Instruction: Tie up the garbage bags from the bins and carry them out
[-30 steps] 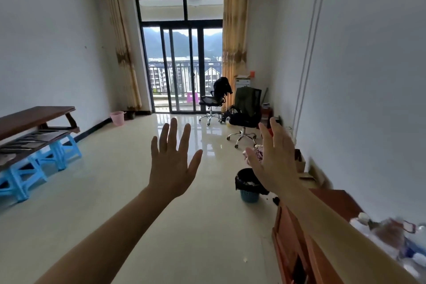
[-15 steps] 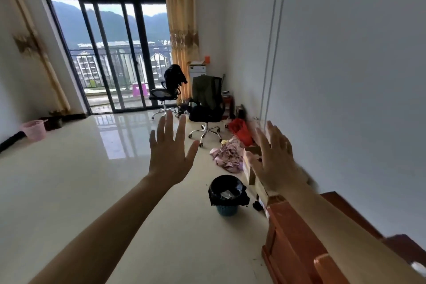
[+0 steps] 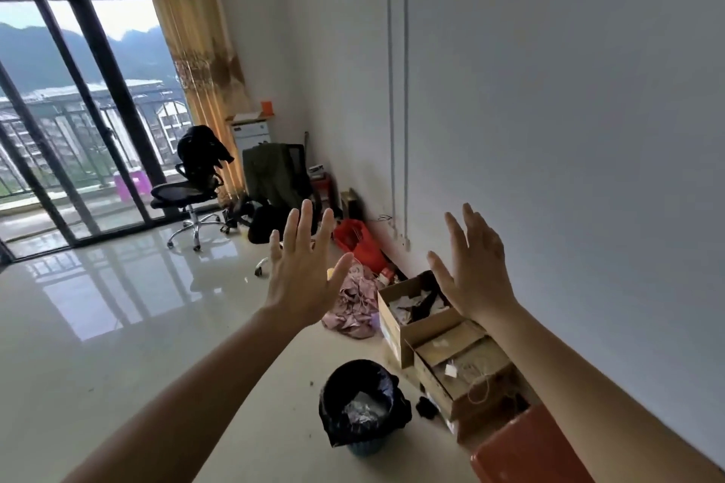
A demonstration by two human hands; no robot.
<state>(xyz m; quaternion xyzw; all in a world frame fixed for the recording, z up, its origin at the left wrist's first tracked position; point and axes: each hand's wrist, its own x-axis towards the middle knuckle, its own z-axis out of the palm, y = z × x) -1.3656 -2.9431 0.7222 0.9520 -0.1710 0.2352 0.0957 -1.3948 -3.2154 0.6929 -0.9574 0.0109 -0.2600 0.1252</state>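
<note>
Glossy floor (image 3: 117, 325) holds bin (image 3: 363, 445), black bag (image 3: 365, 404) gaping.

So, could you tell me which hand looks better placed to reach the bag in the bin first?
Probably the left hand: its forearm runs just beside the bin's black bag, while the right hand is up over the cardboard boxes. Both are open and empty.

Your two arms bare from frame edge to wrist: no sleeves, no cuffs showing anywhere along forearms. Your left hand (image 3: 304, 278) bare: no glove, no ring, no watch or band at wrist. Your right hand (image 3: 476, 274) likewise bare: no glove, ring or wristband visible. Fingers slender, nails short and unpainted where they can be made out. No marks, tattoos or bandages visible on either forearm.
</note>
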